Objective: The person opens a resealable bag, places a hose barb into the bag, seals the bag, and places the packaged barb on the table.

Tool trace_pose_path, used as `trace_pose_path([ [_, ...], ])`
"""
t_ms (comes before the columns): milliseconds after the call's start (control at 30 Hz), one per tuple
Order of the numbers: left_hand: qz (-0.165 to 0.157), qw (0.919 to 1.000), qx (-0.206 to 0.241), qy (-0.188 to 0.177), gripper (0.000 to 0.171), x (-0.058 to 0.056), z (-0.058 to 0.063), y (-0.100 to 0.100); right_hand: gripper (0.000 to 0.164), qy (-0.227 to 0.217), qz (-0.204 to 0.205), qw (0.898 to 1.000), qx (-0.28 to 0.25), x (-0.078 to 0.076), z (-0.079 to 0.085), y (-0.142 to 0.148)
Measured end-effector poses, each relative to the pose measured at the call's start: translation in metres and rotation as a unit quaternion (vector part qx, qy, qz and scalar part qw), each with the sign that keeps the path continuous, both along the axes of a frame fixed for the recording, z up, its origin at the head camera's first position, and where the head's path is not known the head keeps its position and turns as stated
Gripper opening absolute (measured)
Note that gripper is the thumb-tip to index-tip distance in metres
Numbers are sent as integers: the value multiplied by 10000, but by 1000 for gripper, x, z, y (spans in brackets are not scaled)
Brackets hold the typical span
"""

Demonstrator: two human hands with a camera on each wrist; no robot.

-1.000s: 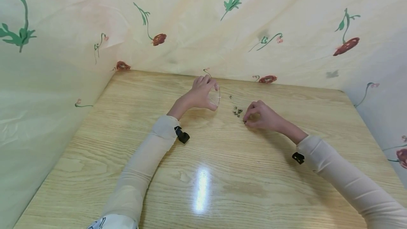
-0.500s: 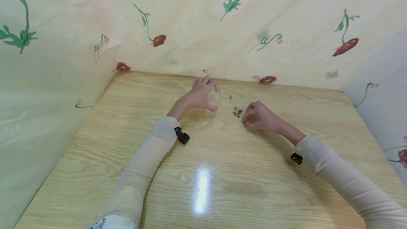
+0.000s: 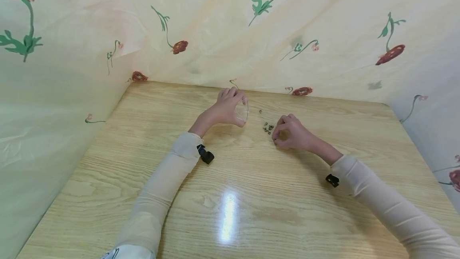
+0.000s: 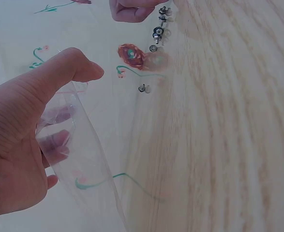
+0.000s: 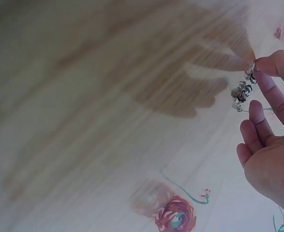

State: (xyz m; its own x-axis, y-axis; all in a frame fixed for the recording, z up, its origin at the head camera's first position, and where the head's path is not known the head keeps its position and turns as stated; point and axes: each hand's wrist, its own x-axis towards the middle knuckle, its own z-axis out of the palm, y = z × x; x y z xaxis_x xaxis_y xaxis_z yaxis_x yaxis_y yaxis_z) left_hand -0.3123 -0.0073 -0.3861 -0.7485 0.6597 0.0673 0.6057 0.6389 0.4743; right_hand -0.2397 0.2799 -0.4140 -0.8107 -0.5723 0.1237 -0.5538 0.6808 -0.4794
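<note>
My left hand grips a clear, see-through cup-like container from its side, thumb and fingers spread around it. Its rim shows as a thin arc facing the right hand in the head view. Several small shiny metal pieces with dark rings, like little screws or studs, lie in a loose cluster between the hands. One more metal piece lies apart, farther back. My right hand pinches one such piece between thumb and forefinger at the cluster's near right side; the fingertips partly hide it.
The wooden table has a glossy top with a bright light reflection. A flowered plastic sheet rises along its back edge and both sides. Black straps hang at the wrists.
My right hand has slid slightly left and nearer, with the pinched metal piece moving along. My left hand and the container have stayed in place.
</note>
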Motion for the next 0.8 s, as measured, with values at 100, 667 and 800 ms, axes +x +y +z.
trace_pose_path([
  [100,-19,10000,39,-10,52,-1,-1,0,11,-75,-9,10000,39,0,2,-2],
  [667,-59,9999,27,128,55,-1,-4,1,13,72,-81,9995,-297,-6,6,-6],
  [800,-50,9999,31,152,55,-1,-3,1,13,125,-95,9985,-517,-10,8,-8],
])
